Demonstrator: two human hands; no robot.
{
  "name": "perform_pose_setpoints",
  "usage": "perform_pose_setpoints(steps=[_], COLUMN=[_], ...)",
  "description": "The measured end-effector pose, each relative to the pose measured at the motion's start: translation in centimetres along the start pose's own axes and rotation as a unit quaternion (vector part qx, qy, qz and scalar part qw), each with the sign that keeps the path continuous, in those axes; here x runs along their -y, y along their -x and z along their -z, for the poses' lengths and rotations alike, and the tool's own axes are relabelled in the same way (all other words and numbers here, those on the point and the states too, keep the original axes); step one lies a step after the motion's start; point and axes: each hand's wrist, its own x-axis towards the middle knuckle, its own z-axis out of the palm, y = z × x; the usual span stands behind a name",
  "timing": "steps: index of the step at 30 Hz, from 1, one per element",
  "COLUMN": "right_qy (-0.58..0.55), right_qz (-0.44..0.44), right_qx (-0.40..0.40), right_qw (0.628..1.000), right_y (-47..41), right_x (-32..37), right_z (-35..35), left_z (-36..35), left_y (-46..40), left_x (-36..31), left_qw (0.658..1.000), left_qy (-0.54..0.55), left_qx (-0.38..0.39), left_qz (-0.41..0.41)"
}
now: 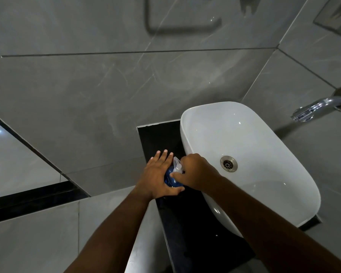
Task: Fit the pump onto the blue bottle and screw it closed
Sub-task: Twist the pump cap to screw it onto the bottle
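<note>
The blue bottle stands on the black counter just left of the white basin. My left hand wraps the bottle's left side, thumb under its near edge and fingers stretched past it. A clear plastic pump sits on top of the bottle, its nozzle pointing away from me. My right hand is closed around the pump's collar from the right, thumb pressed at its base. The bottle's neck is hidden by my fingers.
A white oval basin with a metal drain fills the counter's right part. A chrome tap juts from the right wall. Grey tiled walls close in behind and to the left. The counter's front edge runs toward me.
</note>
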Motion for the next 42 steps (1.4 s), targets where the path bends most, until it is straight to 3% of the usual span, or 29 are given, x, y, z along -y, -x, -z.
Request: perform_pose_setpoints(steps=[7,11,16,24,31,38,42], right_qy=[-0.019,-0.019,0.002,-0.032,-0.002,-0.045,-0.017], right_qz=[0.046,-0.007,-0.102,-0.017,-0.112,-0.038,-0.046], right_qx=[0.035,0.048,-0.017,0.027,-0.039,0.009,0.024], right_qw=[0.998,0.999,0.995,0.999,0.993,0.998,0.999], right_y=[-0.3,-0.6,-0.6,-0.4,-1.0,-0.7,-1.1], right_x=[0.6,0.9,0.7,1.0,0.9,1.1,1.3], right_z=[1.0,0.3,-0.7,-0.2,-1.2,-0.3,-0.8], left_z=[0.1,0.0,-0.4,-0.3,-0.6,-0.4,-0.4], left_y=[0.1,0.0,0.0,0.0,-0.1,0.0,0.0], left_x=[0.0,0.2,0.5,0.4,0.7,0.4,0.4], left_qw=[1.0,1.0,1.0,0.999,1.0,0.999,0.999], left_qy=[0.009,0.015,0.011,0.038,0.018,0.032,0.037], left_qx=[-0.003,-0.003,0.002,-0.004,0.003,-0.003,-0.004], left_qz=[-0.002,0.003,0.001,0.003,0.004,0.004,0.008])
